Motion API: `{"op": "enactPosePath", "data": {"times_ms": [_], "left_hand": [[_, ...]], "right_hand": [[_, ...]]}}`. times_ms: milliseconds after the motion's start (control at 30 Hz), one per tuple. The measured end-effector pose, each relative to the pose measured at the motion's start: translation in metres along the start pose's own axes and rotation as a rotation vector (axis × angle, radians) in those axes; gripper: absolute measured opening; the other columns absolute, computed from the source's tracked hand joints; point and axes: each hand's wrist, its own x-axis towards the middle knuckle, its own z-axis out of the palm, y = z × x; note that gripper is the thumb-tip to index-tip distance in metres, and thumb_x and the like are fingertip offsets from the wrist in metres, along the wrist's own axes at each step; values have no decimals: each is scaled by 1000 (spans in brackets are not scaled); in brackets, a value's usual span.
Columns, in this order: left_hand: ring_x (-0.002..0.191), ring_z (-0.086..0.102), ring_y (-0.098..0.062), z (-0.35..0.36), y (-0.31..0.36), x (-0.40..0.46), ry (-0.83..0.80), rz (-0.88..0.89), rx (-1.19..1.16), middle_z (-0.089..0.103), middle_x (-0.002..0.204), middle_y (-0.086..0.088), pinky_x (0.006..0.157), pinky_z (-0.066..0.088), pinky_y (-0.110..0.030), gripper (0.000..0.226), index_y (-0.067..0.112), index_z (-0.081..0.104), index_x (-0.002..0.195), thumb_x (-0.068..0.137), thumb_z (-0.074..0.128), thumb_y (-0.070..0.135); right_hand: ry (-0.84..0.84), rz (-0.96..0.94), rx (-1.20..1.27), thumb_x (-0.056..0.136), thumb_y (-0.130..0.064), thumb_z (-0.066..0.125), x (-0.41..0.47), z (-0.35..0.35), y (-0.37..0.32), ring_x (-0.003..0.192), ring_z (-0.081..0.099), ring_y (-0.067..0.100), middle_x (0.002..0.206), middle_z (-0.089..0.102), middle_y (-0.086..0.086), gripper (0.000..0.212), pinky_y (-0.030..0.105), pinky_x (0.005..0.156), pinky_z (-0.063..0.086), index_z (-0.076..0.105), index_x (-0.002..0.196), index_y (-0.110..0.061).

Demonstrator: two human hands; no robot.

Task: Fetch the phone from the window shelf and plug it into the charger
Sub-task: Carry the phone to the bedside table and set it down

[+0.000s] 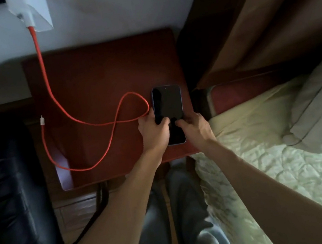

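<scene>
Looking down from the head view, the phone [168, 108] is seen lying screen-up near the right edge of the small red-brown table [92, 73], toward its front corner, with its long side running front to back. It is gripped by both hands at its near half: the left hand [154, 132] is closed around the left edge with the thumb laid on the glass, and the right hand [193, 126] is closed around the right edge, fingertips pressed onto the dark screen. This two-handed hold is judged to be for steadying the phone close to the cable before the plug is fetched.

The red cable [83, 122] is draped in loose loops across the table's middle, one loop just touching the phone's left side beside the left hand. Its white plug [42, 121] lies free at the table's left edge, well apart from the phone, so the connection is not yet made. The cable's other end is run up to the white charger [30, 11] on the wall behind the table's back left corner.

The phone's near end is partly covered by the hands, so its port cannot be seen. The charger's top is cut off by the picture's edge. The dark seat [7, 190] on the left is too dim to make out, and the bed [266, 146] is only partly in view
</scene>
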Motion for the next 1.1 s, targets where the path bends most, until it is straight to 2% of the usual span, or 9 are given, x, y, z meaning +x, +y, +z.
{"op": "enactPosePath", "data": {"times_ms": [100,400,500,633,733,800,933,1033,1100], "left_hand": [[126,46,-34,1,5,-3,96,-54,19,43,133,-15,109,41,-49,42,18,59,129,87,55,18],[119,48,-35,-11,0,-3,142,-78,73,49,126,-21,107,41,-47,32,14,66,118,89,52,18],[113,57,-40,-19,-4,-2,95,-81,64,62,116,-26,101,47,-53,29,7,69,108,87,51,16],[94,61,-28,-33,6,-17,42,-110,-9,69,95,-11,84,48,-39,18,18,68,82,89,52,15],[86,60,-24,-51,22,-38,31,-129,-113,64,81,-1,86,52,-46,23,25,62,70,89,52,16],[84,60,-23,-67,38,-58,19,-113,-164,63,79,1,93,52,-52,25,27,61,70,90,52,15],[80,64,-19,-103,78,-110,-35,3,-232,67,81,-2,91,55,-45,26,22,66,77,90,52,5],[79,67,-19,-132,106,-158,-34,137,-251,71,82,-5,83,56,-39,23,16,70,86,91,52,3],[79,69,-17,-151,120,-194,-18,239,-253,72,85,-6,79,57,-34,22,14,72,93,94,51,6]], "right_hand": [[28,-26,-56,86,-34,58,3,5,-4,100,55,31,101,50,5,32,30,78,34,66,108,-12],[74,-41,-85,84,-33,60,-3,17,-1,105,57,30,108,51,3,39,27,78,33,63,115,-9],[63,-27,-79,86,-32,60,-7,16,-3,108,58,28,114,54,5,42,25,79,33,64,121,-10],[48,-10,-61,87,-31,59,-23,8,-20,114,57,28,121,60,10,43,24,82,33,64,124,-11],[55,-42,-4,87,-29,59,-50,-2,-45,115,59,26,128,63,10,45,26,86,39,63,129,-14],[87,-77,57,87,-29,60,-74,-12,-65,114,60,24,126,65,9,45,29,88,43,63,130,-15],[129,-140,192,85,-31,61,-136,-38,-103,106,65,20,114,71,4,42,28,79,46,67,124,-18],[177,-206,306,80,-35,60,-190,-62,-127,100,70,22,106,75,4,41,43,92,54,69,117,-20],[200,-260,384,80,-35,60,-227,-76,-140,94,71,20,102,75,3,38,48,93,54,70,114,-21]]}}
